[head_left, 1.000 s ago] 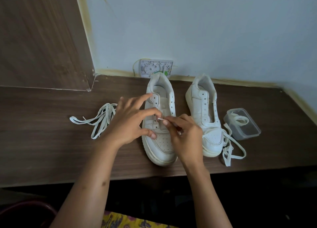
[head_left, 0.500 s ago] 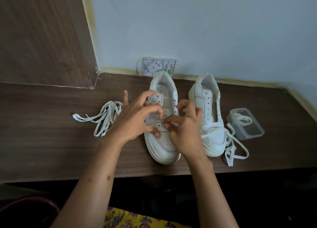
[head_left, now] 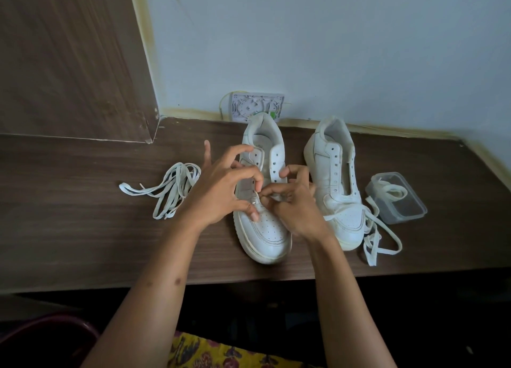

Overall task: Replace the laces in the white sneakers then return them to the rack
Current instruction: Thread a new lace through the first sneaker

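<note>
Two hands meet over the near sneaker (head_left: 262, 199) mid-worktop (head_left: 83, 243): left hand (head_left: 221, 193) and right hand (head_left: 293, 204) pinch its lace (head_left: 258, 197) at a low eyelet; lace likely limp and light, so grip the stiff tip, shoe steadies itself.

At the centre of the frame two white sneakers (head_left: 264, 201) (head_left: 336, 179) with perforated toes stand on a dark brown wood-grain shelf (head_left: 83, 229), with off-white laces (head_left: 166, 190) to their left and a clear plastic box (head_left: 398, 201) at right. The wall (head_left: 331, 49) above is pale blue edged in yellowish trim, and the upper-left panel (head_left: 63, 58) is brown wood-grain. A yellow cloth with a dark red floral print (head_left: 221, 354) shows at the bottom centre.
</note>
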### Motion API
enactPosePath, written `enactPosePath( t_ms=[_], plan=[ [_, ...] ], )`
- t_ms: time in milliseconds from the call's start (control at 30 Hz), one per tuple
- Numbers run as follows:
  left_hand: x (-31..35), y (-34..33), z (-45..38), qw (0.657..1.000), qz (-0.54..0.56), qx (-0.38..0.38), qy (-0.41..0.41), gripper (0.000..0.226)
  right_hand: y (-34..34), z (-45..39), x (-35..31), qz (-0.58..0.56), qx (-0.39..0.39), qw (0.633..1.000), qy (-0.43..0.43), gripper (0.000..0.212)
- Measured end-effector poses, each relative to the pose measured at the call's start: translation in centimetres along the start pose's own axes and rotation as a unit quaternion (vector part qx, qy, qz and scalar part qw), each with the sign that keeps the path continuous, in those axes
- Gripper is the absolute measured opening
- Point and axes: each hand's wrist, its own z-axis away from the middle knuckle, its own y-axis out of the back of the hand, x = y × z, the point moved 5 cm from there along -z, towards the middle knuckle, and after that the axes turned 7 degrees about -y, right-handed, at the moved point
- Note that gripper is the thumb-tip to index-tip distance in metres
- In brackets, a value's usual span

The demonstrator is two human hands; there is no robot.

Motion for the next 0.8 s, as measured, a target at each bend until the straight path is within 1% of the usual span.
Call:
enactPosePath(
  t_ms=[100,167,200,233,300,333,400,433,533,600,633,700,733,800],
  plan=[
    [0.0,0.1,0.1,1.0,0.012,0.008,0.002,0.05,0.2,0.2,-0.1,0.005,0.005,1.0,-0.006,0.016],
    [-0.1,0.4,0.1,0.999,0.034,0.018,0.013,0.057,0.3,0.7,0.2,0.008,0.019,1.0,-0.009,0.01],
    [-0.1,0.6,0.2,0.998,0.051,0.024,0.025,0.058,0.3,1.1,0.4,0.019,0.033,0.999,-0.005,0.012],
    [-0.2,0.7,0.3,0.997,0.065,0.026,0.036,0.054,0.2,1.6,0.6,0.032,0.054,0.998,-0.002,0.026],
    [-0.3,0.8,0.4,0.996,0.074,0.023,0.052,0.035,-0.1,3.2,1.0,0.017,0.117,0.993,0.005,0.052],
    [-0.3,0.8,0.5,0.995,0.077,0.017,0.058,0.025,-0.1,4.0,1.3,-0.009,0.148,0.989,0.0,0.06],
    [-0.1,0.6,0.8,0.995,0.079,0.011,0.062,0.016,-0.2,5.4,2.4,-0.052,0.182,0.981,-0.034,0.066],
    [-0.1,0.5,0.9,0.995,0.072,0.011,0.063,0.013,-0.3,5.7,2.9,-0.054,0.183,0.98,-0.059,0.065],
    [0.3,0.3,1.1,0.998,0.028,0.01,0.058,0.008,-0.5,6.2,3.9,-0.025,0.149,0.978,-0.146,0.064],
    [0.2,0.8,1.5,0.997,0.024,0.025,0.064,0.014,-0.6,6.5,4.0,-0.022,0.14,0.974,-0.177,0.061],
    [-0.1,1.5,1.7,0.996,0.029,0.048,0.075,0.013,-0.7,6.5,4.0,-0.021,0.142,0.973,-0.18,0.06],
    [-1.3,3.3,2.5,0.985,0.033,0.125,0.112,0.009,-0.7,6.5,3.9,-0.02,0.146,0.972,-0.18,0.06],
    [-1.8,4.2,3.0,0.974,0.028,0.176,0.137,0.008,-0.7,6.5,3.9,-0.018,0.146,0.972,-0.181,0.061],
    [-2.7,5.9,4.4,0.936,-0.005,0.286,0.204,0.009,-0.7,6.4,4.0,-0.015,0.14,0.973,-0.184,0.062]
  ],
)
